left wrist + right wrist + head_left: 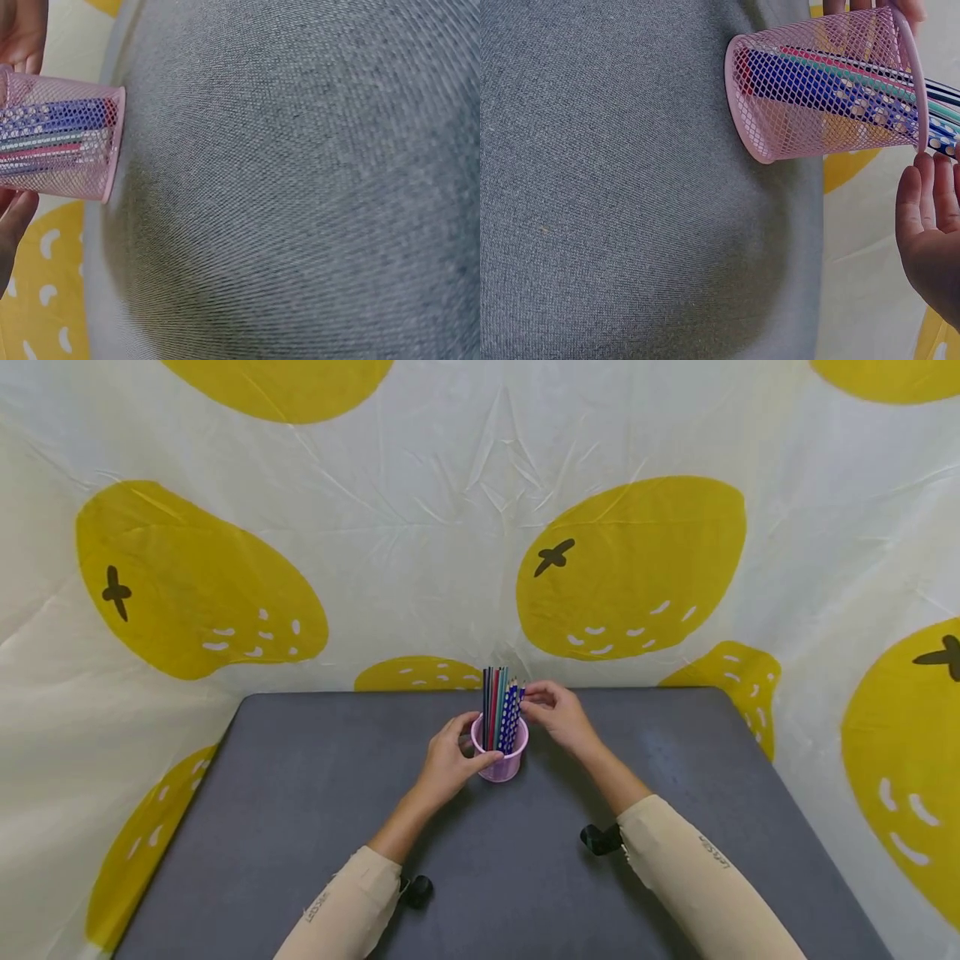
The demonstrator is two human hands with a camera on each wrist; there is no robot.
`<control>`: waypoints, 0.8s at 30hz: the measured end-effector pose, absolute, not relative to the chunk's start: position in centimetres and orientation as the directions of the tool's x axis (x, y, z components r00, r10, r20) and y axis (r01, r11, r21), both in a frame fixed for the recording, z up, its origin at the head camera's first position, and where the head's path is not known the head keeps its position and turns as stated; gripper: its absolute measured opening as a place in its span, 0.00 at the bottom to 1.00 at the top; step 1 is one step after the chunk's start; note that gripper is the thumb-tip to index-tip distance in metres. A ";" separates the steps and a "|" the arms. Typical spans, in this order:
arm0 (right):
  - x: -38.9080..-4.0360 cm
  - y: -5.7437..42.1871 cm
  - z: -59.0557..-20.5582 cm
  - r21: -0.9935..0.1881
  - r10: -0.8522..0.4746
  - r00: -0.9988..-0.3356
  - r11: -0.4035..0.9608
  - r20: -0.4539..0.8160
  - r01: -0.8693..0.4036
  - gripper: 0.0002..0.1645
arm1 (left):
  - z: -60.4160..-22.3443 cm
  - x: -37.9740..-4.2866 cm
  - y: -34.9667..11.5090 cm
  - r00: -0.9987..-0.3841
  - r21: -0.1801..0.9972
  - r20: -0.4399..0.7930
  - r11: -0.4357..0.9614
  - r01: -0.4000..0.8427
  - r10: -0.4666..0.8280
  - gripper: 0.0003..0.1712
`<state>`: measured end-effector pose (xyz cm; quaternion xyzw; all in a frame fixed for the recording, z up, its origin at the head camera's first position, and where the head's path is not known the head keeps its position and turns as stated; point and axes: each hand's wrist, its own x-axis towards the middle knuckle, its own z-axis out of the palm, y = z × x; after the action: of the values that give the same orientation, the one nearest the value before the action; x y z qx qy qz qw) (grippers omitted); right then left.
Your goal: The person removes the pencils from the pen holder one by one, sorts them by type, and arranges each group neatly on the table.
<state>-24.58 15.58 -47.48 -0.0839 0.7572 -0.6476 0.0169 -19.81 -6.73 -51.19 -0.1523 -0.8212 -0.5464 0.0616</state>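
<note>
Beige sleeves (705, 877) extend over a grey counter (315, 777), where the left hand (444, 766) curves fingers and thumb round an upright pink cup (506, 768) of pencils (507, 718) near the far edge, and the right hand (561, 717) has its fingers beside their tops, whether pinching one I cannot tell.

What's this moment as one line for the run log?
left hand: holds pink mesh pencil cup | right hand: appears to pinch blue polka-dot pencil | cup: upright on gray tabletop, other pencils inside
</note>
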 end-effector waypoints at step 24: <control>-24.2 16.4 -42.7 -0.981 -0.144 -0.986 0.161 0.088 -0.112 0.18 | -50.7 -19.6 -6.5 -0.955 0.893 0.204 0.360 0.271 0.213 0.42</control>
<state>-24.22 16.36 -42.71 -0.0840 0.7618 -0.6422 0.0127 -19.62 -6.50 -50.68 -0.1469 -0.8243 -0.5461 0.0263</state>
